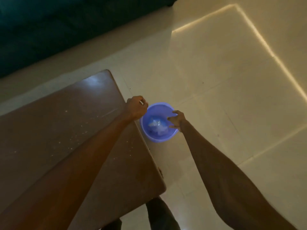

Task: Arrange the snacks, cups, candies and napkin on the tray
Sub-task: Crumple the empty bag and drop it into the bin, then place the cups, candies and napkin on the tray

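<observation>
Head view: dim room, glossy cream tiled floor (216, 97), dark brown wooden table (58, 130) at left. Round purple plastic basin (159, 138) on floor just beside table edge, crumpled clear plastic wrappers (157, 126) inside. Left hand (137, 107) curled closed above basin's rim, pinching small white item, unidentifiable. Right hand (177, 119) with fingers spread loose over basin's right rim, holding nothing.

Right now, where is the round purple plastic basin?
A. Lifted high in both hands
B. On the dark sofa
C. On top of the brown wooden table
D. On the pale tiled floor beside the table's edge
D: the round purple plastic basin stands on the pale tiled floor, close beside the edge of the brown wooden table, with crumpled clear wrappers inside it.
</observation>
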